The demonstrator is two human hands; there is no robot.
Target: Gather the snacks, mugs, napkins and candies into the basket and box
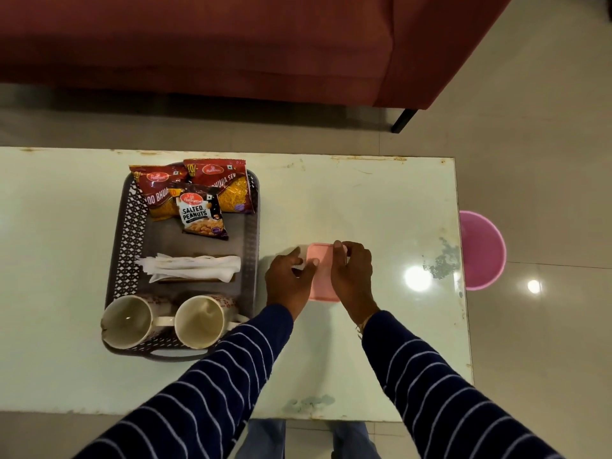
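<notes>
A grey perforated basket (pixel 127 240) sits on the table's left half. Inside it lie three snack packets (pixel 202 213) at the far end, white napkins (pixel 192 267) in the middle and two white mugs (pixel 127 321) (pixel 202 321) at the near end. To its right a small pink box (pixel 323 273) with its lid on rests on the table. My left hand (pixel 288 281) presses on the lid's left side and my right hand (pixel 352 276) grips its right edge. No candies are visible.
The pale glass-topped table (pixel 381 207) has worn edges, with its right edge near the box. A pink bucket (pixel 483 250) stands on the floor beyond that edge. A red sofa (pixel 231 44) runs along the far side.
</notes>
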